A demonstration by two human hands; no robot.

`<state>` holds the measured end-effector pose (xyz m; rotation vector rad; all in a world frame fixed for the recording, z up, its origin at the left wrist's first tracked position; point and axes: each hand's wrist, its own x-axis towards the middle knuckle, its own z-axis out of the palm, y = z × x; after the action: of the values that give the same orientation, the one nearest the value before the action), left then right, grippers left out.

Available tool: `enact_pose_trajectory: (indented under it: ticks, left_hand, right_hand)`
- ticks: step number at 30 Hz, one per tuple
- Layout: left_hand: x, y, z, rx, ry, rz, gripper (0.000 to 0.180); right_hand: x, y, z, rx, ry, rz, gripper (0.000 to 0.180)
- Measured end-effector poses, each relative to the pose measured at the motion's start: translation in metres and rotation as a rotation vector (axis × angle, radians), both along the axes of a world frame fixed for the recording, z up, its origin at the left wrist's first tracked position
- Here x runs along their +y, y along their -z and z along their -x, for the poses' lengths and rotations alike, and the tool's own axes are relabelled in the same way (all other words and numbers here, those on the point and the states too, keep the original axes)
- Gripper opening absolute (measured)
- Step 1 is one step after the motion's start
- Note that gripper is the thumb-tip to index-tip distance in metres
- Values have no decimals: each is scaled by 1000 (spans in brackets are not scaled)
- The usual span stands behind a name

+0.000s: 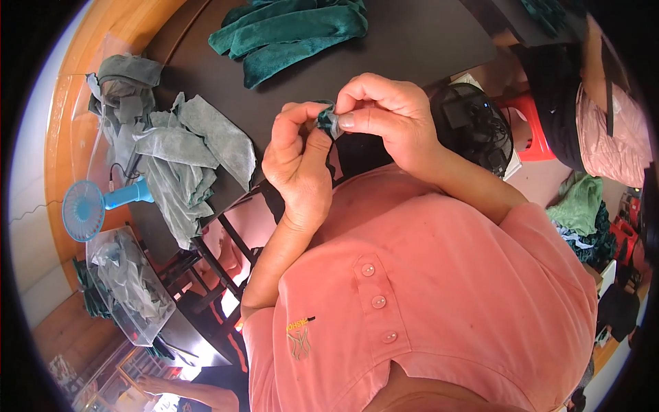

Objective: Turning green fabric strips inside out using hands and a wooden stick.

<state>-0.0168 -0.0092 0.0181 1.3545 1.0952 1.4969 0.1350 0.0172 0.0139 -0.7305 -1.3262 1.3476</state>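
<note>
Hands [343,134] pinching sm. green fabric piece [325,121], grey cloths [182,158] nr.

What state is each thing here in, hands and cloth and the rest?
left hand: raised, fingers pinched on the small dark green fabric piece
right hand: raised, thumb and fingers in a grip on the same piece
small dark green fabric piece: bunched between both hands
green velvet cloths: heaped on the dark table
grey fabric pieces: crumpled in a loose pile
blue handheld fan: lying on its side; running or not, cannot tell
clear plastic bag: holding grey fabric
</note>
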Motion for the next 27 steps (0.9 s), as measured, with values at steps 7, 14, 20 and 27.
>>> enact_pose_trajectory:
  ticks: [7, 14, 20, 27]
  left_hand:
    - [3, -1, 5, 111, -58, 17, 15]
    - [6, 6, 7, 135, 2, -160, 22]
    - [4, 11, 8, 191, -33, -253, 23]
    - [2, 11, 10, 320, -24, -338, 26]
  right_hand:
    - [-13, -7, -6, -184, -59, -171, 4]
    - [-7, 3, 2, -132, 93, -96, 8]
    - [-4, -12, -4, -202, 14, -6, 9]
    - [-4, -6, -4, -325, 115, -343, 6]
